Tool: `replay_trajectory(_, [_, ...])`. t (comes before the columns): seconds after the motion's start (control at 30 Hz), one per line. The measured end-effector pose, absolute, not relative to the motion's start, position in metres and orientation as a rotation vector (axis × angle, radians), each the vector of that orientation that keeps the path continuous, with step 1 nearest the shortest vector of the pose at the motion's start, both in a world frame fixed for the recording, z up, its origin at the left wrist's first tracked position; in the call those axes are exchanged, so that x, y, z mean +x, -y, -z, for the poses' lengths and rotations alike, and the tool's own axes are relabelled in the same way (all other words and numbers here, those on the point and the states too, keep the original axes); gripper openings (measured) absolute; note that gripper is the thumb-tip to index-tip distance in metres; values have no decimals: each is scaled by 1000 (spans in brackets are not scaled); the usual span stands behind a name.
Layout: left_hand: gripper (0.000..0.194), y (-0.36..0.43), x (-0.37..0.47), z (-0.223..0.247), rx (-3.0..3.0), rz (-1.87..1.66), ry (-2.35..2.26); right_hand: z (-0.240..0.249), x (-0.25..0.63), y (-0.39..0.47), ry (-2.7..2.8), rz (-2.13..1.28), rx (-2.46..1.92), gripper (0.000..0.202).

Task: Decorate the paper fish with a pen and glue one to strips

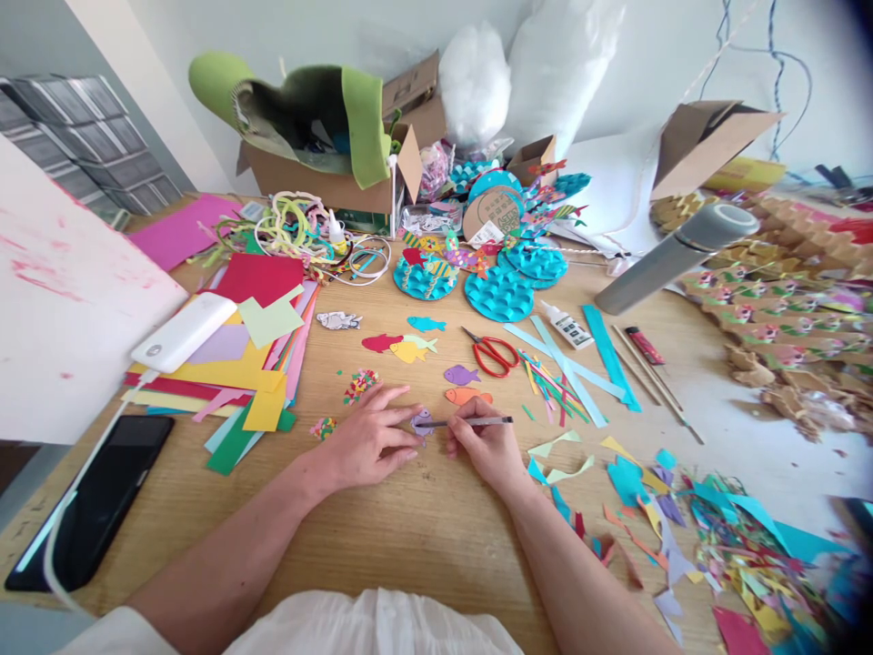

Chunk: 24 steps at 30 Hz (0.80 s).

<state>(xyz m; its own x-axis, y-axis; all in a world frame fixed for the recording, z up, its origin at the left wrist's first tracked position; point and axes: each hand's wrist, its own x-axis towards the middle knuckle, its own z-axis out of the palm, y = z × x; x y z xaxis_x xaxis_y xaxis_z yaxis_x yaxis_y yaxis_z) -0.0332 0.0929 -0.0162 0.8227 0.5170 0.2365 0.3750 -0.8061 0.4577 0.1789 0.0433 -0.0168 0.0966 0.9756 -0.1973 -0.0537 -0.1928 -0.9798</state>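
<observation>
In the head view my right hand (pixel 483 446) pinches a slim dark pen (pixel 489 420), its tip on a small light-purple paper fish (pixel 422 421). Drawn lines show on this fish. My left hand (pixel 368 435) lies flat with fingers spread, fingertips at the fish's left edge. Just beyond are an orange paper fish (pixel 466 396) and a darker purple one (pixel 462 374). Farther back lie yellow (pixel 410 349), red (pixel 379 343) and blue (pixel 426 324) paper fish. Small piles of coloured paper bits (pixel 359 386) sit beside my left hand.
Red-handled scissors (pixel 496 356), a glue bottle (pixel 567 326) and paper strips (pixel 569 364) lie beyond my right hand. Paper scraps (pixel 737 537) cover the right side. Stacked coloured paper (pixel 263 273), a white power bank (pixel 184 332) and a phone (pixel 92 500) are left. A grey flask (pixel 655 264) stands back right.
</observation>
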Motion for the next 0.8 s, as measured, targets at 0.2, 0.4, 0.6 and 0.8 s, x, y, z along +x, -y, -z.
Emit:
replay_trajectory(0.2, [21,-93,-33,16,2603,-488,-672,15,179,-43,984,-1302,-1362,30])
replay_trajectory(0.4, [21,-93,-33,15,2602,-488,-666,17,180,-43,989,-1317,-1353,29])
replay_trajectory(0.6, [21,-92,-33,16,2600,-502,-665,17,180,-43,978,-1316,-1348,27])
replay_trajectory(0.8, [20,-92,-33,14,2591,-504,-666,20,181,-43,998,-1317,-1349,25])
